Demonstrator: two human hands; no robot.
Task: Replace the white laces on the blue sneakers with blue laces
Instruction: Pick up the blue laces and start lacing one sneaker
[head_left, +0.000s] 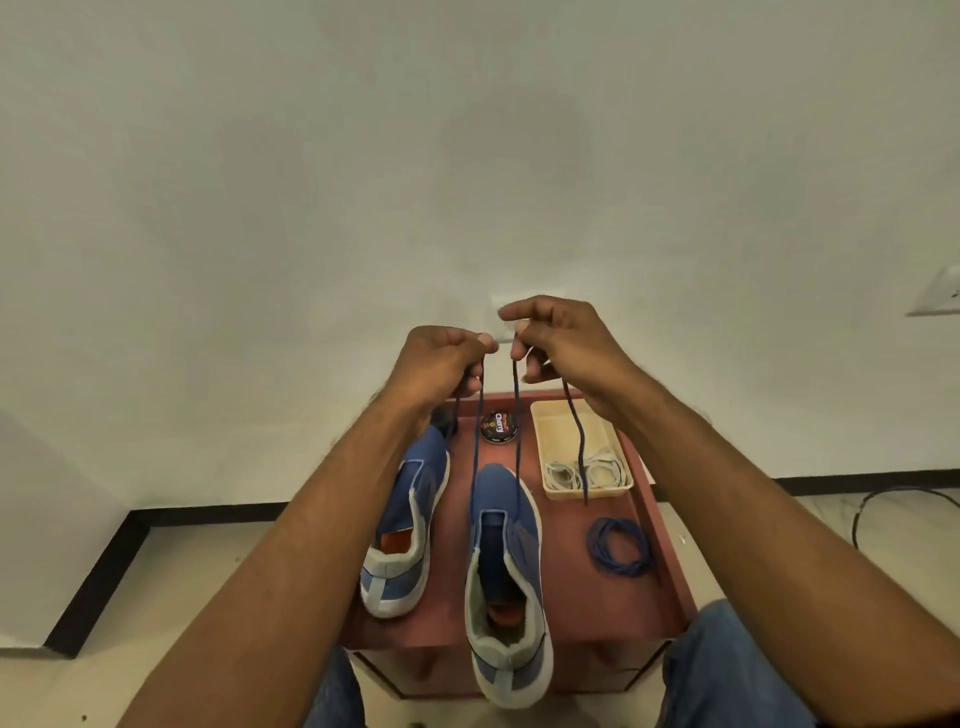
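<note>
Where both hands pinch, blue lace (474, 467) ends, hanging down to sneaker (506, 551).

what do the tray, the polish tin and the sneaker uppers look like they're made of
Tray: probably plastic; cream, smooth, thin moulded rim. Polish tin: likely metal with a glossy printed lid, though gloss alone leaves it open. Sneakers: blue matte upper that looks like knit or mesh fabric, with pale padded collar.
</note>
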